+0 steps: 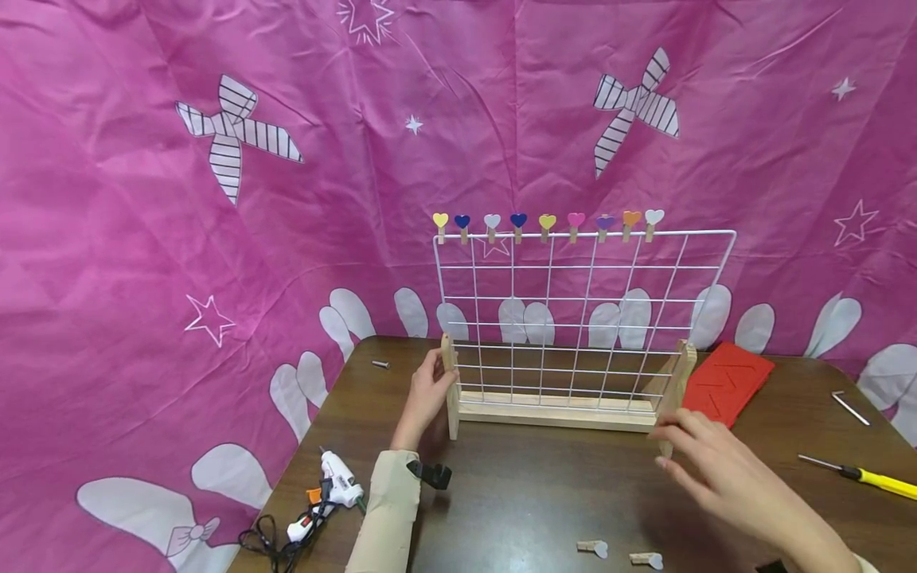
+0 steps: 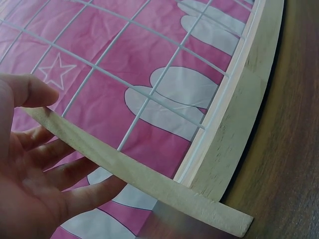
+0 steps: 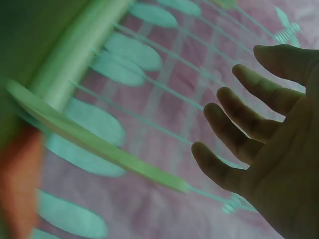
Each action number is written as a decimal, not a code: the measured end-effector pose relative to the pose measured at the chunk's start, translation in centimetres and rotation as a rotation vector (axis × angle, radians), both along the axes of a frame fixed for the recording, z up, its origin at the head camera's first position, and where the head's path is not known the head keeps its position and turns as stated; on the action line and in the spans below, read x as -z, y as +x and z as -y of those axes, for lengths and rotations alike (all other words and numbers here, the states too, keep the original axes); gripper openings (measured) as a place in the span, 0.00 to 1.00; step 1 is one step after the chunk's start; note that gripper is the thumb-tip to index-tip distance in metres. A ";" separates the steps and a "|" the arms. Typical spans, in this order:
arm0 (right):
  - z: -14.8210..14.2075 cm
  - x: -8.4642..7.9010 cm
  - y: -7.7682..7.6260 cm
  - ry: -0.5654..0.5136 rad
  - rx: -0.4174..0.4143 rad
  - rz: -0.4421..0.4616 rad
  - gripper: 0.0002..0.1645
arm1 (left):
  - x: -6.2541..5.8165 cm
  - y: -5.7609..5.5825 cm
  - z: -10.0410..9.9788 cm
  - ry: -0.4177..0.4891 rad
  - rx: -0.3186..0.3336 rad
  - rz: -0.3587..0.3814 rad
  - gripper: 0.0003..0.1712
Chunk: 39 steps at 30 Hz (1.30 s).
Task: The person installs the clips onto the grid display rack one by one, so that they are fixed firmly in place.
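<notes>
A white wire grid (image 1: pixel 573 300) stands upright in a wooden stand, with a base bar (image 1: pixel 559 415) along its bottom. Small clothespins with coloured hearts (image 1: pixel 548 223) line its top edge; the right end of that edge carries no pins. My left hand (image 1: pixel 427 395) grips the left wooden side post (image 2: pixel 117 164), thumb on one face and fingers behind. Beside the right side post (image 1: pixel 682 378) hovers my right hand (image 1: pixel 719 469), its fingers loosely spread and holding nothing in the right wrist view. Two white-heart clothespins (image 1: pixel 593 547) lie near the front table edge.
Red felt-like sheets (image 1: pixel 738 378) lie behind the right post. A yellow-handled screwdriver (image 1: pixel 884 482) and a hex key (image 1: pixel 851 408) are at the right. A white glue gun (image 1: pixel 340 477) with a black cord lies at the left, and a small bolt (image 1: pixel 380 364) sits behind it.
</notes>
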State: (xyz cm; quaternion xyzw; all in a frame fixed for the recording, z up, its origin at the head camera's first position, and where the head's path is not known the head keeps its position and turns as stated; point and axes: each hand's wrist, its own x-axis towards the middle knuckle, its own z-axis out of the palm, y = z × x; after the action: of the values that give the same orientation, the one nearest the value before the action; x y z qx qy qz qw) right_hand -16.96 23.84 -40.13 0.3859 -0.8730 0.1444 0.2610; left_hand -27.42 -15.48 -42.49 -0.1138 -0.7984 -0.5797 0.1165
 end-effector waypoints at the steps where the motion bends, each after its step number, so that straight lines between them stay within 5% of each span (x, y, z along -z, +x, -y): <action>1: 0.1 1.0 0.4 0.019 0.000 0.007 0.17 | 0.0 0.0 0.0 -0.003 -0.001 0.001 0.22; 10: -0.3 8.0 1.8 0.216 -0.152 0.393 0.08 | 0.3 -0.1 0.1 -0.004 -0.001 0.001 0.22; 17: 0.3 9.1 1.9 0.284 -0.160 0.556 0.07 | 0.3 0.0 0.1 -0.009 -0.011 0.006 0.22; 26: 0.8 10.1 2.0 0.277 -0.177 0.398 0.13 | 0.5 -0.1 0.2 -0.006 -0.001 -0.023 0.22; 30: 0.7 9.9 1.9 0.267 -0.190 0.422 0.15 | 0.4 -0.1 0.2 0.003 -0.005 -0.013 0.22; 39: -0.2 6.2 1.7 0.154 -0.185 0.451 0.12 | 0.5 -0.2 0.1 -0.005 0.003 -0.015 0.22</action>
State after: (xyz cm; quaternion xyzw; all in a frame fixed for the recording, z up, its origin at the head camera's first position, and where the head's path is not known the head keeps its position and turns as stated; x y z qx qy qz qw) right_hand -15.25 24.05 -46.37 0.4407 -0.8787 0.1829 0.0152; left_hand -27.62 -15.60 -42.95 -0.1197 -0.7986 -0.5772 0.1214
